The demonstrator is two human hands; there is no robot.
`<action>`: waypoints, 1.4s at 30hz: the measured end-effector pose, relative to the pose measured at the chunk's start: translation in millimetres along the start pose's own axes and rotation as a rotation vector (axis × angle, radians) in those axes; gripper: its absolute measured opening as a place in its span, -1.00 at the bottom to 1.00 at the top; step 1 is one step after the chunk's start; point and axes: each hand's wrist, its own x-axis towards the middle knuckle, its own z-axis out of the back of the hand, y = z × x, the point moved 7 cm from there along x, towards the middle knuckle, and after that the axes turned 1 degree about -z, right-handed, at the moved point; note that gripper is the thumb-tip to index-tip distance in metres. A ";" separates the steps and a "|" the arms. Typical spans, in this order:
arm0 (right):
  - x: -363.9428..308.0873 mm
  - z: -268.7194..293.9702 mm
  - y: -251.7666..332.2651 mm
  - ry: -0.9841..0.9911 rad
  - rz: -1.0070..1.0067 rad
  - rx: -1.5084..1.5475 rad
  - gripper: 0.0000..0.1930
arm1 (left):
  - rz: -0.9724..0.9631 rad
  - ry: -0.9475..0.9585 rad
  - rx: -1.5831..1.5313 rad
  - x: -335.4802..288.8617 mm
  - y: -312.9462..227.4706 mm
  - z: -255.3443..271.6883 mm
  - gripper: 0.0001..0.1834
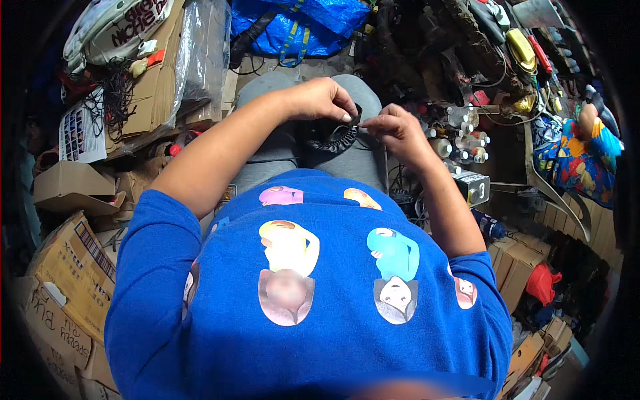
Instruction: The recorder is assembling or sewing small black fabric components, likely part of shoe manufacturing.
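Observation:
Over my grey-clad knees (272, 140) lies a black band (333, 143), gathered and ruffled, curved into a loop. My left hand (321, 100) reaches in from the left, thumb and fingers closed on the band's upper edge. From the right, my right hand (398, 132) meets it with thumb and forefinger pinched together beside the band's right end. Something small and pale shows at those fingertips, too tiny to make out. Part of the band is hidden behind the left fingers, and dark shade between the knees blurs its outline.
Several small clear bottles (467, 137) and a square tin (473, 188) stand to my right. Flattened cardboard (150, 97) and an open carton (75, 189) crowd the left. A blue plastic bag (327, 25) lies ahead. Another person's patterned sleeve (603, 137) shows at far right.

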 end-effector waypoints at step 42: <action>-10.8 -9.9 -5.1 0.082 -0.130 0.044 -0.64 | -0.234 -0.492 0.183 -63.3 -7.9 -3.3 -0.76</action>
